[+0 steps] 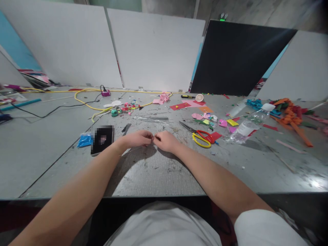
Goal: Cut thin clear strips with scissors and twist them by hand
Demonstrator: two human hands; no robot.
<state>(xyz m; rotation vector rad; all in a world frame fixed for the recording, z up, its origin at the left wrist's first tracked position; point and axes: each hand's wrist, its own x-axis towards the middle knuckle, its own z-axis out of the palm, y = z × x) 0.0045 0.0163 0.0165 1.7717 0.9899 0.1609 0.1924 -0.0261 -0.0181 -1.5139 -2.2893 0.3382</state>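
My left hand (139, 138) and my right hand (164, 140) meet fingertip to fingertip above the grey table (159, 174). The left fingers are closed on a thin wire (128, 150), which trails out below the palm toward the left wrist. The right fingers are pinched together at the same spot; whatever lies between them is too small to make out. Just beyond the hands lies a bundle of thin metal wires (153, 119). Short dark strips (126, 128) rest beside the left hand.
Left of the hands are a phone-like device (109, 140) and a blue packet (85, 140). Scissors (201, 134), a tilted plastic bottle (249, 126) and orange material (292, 116) lie to the right. Paper scraps (180, 105) and a yellow cord (77, 97) are farther back, before white panels (153, 48).
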